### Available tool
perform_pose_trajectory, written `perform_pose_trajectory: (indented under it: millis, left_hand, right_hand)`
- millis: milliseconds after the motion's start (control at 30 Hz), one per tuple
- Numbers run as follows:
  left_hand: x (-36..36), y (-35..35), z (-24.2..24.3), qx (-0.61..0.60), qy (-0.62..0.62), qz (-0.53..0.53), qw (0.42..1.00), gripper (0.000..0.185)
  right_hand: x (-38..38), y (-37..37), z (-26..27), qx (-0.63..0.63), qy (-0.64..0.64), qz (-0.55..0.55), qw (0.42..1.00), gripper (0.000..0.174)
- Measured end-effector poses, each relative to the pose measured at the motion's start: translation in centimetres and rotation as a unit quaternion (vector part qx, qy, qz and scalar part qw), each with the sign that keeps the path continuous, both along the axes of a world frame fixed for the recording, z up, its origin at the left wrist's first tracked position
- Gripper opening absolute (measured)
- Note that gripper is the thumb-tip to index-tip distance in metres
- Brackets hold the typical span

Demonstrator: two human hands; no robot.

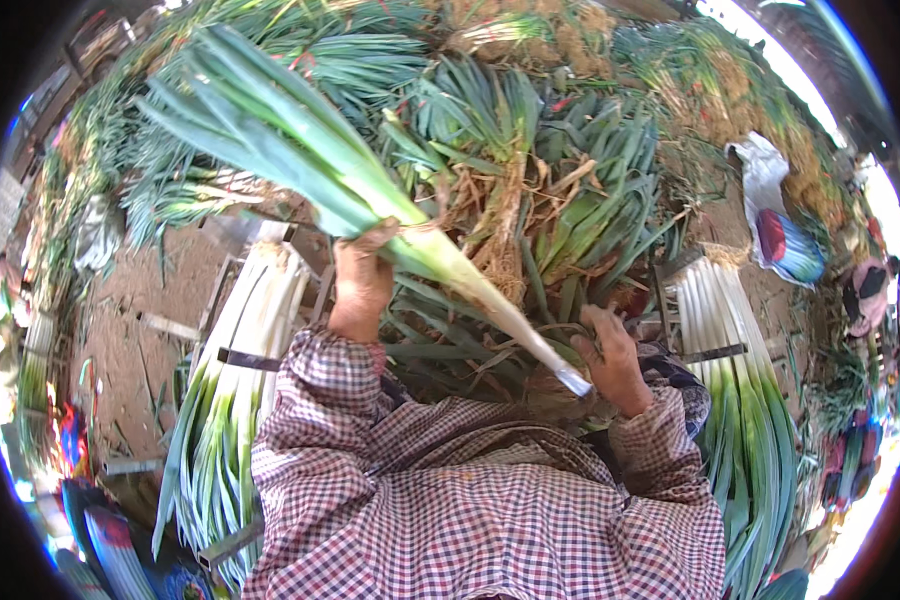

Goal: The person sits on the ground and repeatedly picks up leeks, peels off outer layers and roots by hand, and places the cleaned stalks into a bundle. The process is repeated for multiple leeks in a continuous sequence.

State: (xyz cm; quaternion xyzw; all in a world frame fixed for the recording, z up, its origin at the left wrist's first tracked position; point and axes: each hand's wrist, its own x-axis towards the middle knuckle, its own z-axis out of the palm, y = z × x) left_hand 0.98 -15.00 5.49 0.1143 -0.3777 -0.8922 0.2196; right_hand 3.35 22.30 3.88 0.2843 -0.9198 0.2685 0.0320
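My left hand [364, 277] grips a large leek [427, 240] around its green part, just where the leaves fan out. The leek lies slantwise, with its leaves toward the upper left and its white, trimmed-looking end toward the lower right. Close to that white end is my right hand [613, 352], its fingers loosely curled and apart, with no object visible in it. Beneath both hands lies a heap of untrimmed leeks [577, 202], with dry brown outer leaves and stringy roots [502, 277].
Cleaned leeks [259, 300] lie in a metal rack [247, 360] on my left. More white-stemmed leeks [709, 307] rest in a similar rack [712, 352] on my right. Tied leek bundles [352, 64] are piled beyond. A white plastic sack [763, 172] lies at the right.
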Motion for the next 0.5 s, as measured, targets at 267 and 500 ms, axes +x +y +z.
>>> perform_pose_trajectory:
  millis: [267, 500]
  left_hand:
    - [1.1, 1.7, 3.0, 0.029, 0.011, -0.11, 0.993, 0.032]
    - [0.9, 3.6, -1.7, -0.041, -0.112, -0.217, 0.969, 0.029]
  right_hand:
    - [1.4, -9.6, 0.5, -0.215, -0.38, -0.012, 0.9, 0.055]
    - [-0.3, -10.2, 1.6, -0.363, -0.295, -0.06, 0.882, 0.045]
